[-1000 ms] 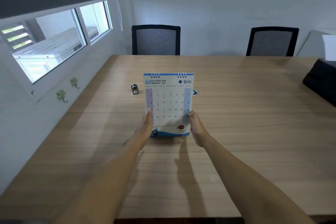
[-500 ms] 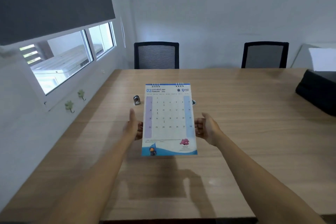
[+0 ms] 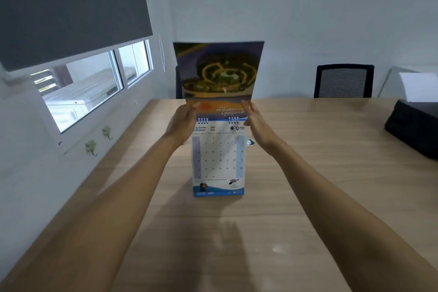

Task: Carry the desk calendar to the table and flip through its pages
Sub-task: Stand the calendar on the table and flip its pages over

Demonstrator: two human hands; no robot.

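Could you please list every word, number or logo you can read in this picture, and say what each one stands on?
"03" and "MARCH", with Thai script beside them: header of the calendar page.
"RID", beside a logo: same header, right end.
Date numbers "1" to "31": grid on that page.
Thai lettering, upside down: lifted page, too blurred to read.
Small print and footer text on the calendar: too small to read.

Probably an office meeting room: long wooden table (image 3: pixel 308 173), mesh chairs (image 3: pixel 343 80), roller blind (image 3: pixel 71 7).
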